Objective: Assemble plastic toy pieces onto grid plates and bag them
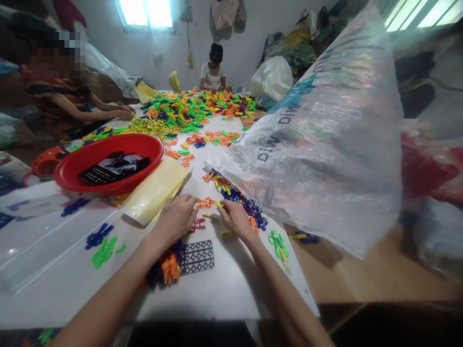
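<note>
My left hand (pixel 178 214) is closed at its fingertips on an orange plastic clip (pixel 206 203), low over the white table. Facing it, my right hand (pixel 234 218) pinches a small yellow piece (pixel 219 204) close to the clip's other end. Below them lie a dark red clip (pixel 197 224) and loose yellow pieces (pixel 226 233). A black plastic grid (pixel 198 257) rests nearer me, beside a bunch of orange and dark blue clips (pixel 170 268) partly hidden by my left forearm. Dark blue clips (pixel 249 203) are heaped right of my right hand.
A red basin (pixel 68 168) holding black grids stands left, with yellow sheeting (pixel 157 190) against it. A large white woven sack (pixel 325 144) leans over the right side. Colourful clips (pixel 188 111) pile up at the far end. One person (pixel 68 101) works at left, another (pixel 213 74) at the back.
</note>
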`<state>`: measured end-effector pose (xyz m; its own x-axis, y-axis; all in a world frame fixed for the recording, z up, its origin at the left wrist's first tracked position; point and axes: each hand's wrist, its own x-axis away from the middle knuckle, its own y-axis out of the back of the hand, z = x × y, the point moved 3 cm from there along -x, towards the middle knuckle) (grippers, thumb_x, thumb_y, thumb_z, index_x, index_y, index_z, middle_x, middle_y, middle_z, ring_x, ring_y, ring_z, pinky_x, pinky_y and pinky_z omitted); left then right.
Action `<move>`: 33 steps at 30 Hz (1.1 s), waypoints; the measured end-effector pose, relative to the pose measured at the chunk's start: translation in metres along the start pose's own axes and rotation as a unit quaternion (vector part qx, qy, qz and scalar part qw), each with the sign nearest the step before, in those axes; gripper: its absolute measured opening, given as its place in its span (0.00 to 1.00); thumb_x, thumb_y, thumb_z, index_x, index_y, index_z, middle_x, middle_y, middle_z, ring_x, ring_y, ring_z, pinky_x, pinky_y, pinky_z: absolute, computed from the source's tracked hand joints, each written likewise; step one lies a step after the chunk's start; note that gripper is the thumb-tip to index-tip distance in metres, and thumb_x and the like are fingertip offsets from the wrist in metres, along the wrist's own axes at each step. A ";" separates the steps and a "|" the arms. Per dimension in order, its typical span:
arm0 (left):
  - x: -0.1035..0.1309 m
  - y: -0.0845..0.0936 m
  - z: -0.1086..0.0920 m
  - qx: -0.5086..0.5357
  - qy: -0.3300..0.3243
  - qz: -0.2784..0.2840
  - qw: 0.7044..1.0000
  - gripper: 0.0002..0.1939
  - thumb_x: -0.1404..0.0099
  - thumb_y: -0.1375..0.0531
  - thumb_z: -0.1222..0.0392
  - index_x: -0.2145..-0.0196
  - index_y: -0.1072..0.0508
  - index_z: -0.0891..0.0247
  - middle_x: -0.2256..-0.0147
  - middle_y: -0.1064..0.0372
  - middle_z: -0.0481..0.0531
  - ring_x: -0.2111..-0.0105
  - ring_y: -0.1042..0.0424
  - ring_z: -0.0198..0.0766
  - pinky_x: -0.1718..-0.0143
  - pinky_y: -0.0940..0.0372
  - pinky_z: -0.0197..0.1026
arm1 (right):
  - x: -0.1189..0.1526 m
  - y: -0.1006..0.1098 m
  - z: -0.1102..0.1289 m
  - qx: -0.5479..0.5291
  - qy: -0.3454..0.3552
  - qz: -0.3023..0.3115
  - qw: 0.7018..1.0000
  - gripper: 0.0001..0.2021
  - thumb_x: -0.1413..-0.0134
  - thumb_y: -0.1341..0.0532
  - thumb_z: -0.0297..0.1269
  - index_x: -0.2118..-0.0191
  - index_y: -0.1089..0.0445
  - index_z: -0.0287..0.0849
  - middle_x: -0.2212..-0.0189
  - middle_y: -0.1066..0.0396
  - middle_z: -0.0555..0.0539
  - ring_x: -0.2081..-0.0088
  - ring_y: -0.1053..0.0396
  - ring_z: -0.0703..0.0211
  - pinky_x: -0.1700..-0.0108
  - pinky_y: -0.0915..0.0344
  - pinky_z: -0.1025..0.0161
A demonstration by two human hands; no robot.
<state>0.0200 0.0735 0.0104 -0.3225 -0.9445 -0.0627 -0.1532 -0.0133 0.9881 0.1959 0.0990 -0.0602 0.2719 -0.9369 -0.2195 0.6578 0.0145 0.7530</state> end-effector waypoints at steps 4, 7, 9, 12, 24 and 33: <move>-0.082 -0.024 0.004 0.037 -0.036 0.125 0.991 0.26 0.45 0.42 0.68 0.47 0.33 0.63 0.52 0.30 0.60 0.51 0.31 0.46 0.51 0.39 0.44 | 0.022 -0.005 -0.004 -0.106 -0.023 -0.011 0.994 0.12 0.40 0.45 0.37 0.54 0.31 0.42 0.69 0.29 0.47 0.68 0.34 0.59 0.66 0.41 0.65; -0.115 -0.057 0.008 0.054 -0.025 0.188 0.980 0.27 0.57 0.36 0.70 0.55 0.28 0.63 0.61 0.26 0.57 0.61 0.27 0.46 0.62 0.35 0.40 | 0.046 -0.014 -0.015 -0.185 -0.063 0.000 0.981 0.14 0.45 0.41 0.38 0.53 0.31 0.42 0.73 0.32 0.50 0.72 0.36 0.60 0.70 0.42 0.66; -0.121 -0.074 0.012 0.076 -0.006 0.206 0.976 0.22 0.59 0.35 0.68 0.62 0.26 0.64 0.67 0.26 0.56 0.66 0.27 0.44 0.65 0.34 0.40 | 0.054 -0.015 -0.022 -0.235 -0.103 -0.001 0.966 0.13 0.48 0.39 0.39 0.57 0.30 0.41 0.75 0.34 0.52 0.74 0.37 0.62 0.71 0.42 0.66; -0.118 -0.077 0.018 0.126 0.034 0.199 0.971 0.14 0.57 0.34 0.61 0.69 0.27 0.65 0.73 0.28 0.54 0.70 0.28 0.42 0.68 0.34 0.41 | 0.053 -0.010 -0.022 -0.313 -0.155 -0.002 0.937 0.09 0.54 0.36 0.37 0.65 0.30 0.40 0.77 0.36 0.53 0.75 0.39 0.64 0.73 0.43 0.67; -0.022 -0.004 -0.004 0.489 0.171 0.000 0.855 0.21 0.47 0.37 0.46 0.64 0.33 0.65 0.73 0.29 0.49 0.75 0.28 0.36 0.74 0.34 0.38 | 0.053 0.018 0.043 -0.263 -0.086 -0.152 0.949 0.07 0.50 0.39 0.36 0.66 0.27 0.42 0.77 0.31 0.50 0.74 0.36 0.62 0.71 0.41 0.66; 0.015 0.006 -0.040 0.491 0.149 -0.057 0.856 0.16 0.45 0.37 0.48 0.67 0.31 0.63 0.76 0.31 0.45 0.76 0.31 0.34 0.76 0.36 0.36 | 0.072 0.027 0.047 -0.265 -0.084 -0.153 0.948 0.08 0.48 0.40 0.41 0.70 0.30 0.42 0.80 0.35 0.52 0.77 0.38 0.63 0.74 0.43 0.67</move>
<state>0.0518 0.0459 0.0206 -0.0231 -0.9992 0.0318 -0.9269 0.0333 0.3738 0.1999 0.0154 -0.0263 -0.0751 -0.9676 -0.2410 0.9608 -0.1349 0.2424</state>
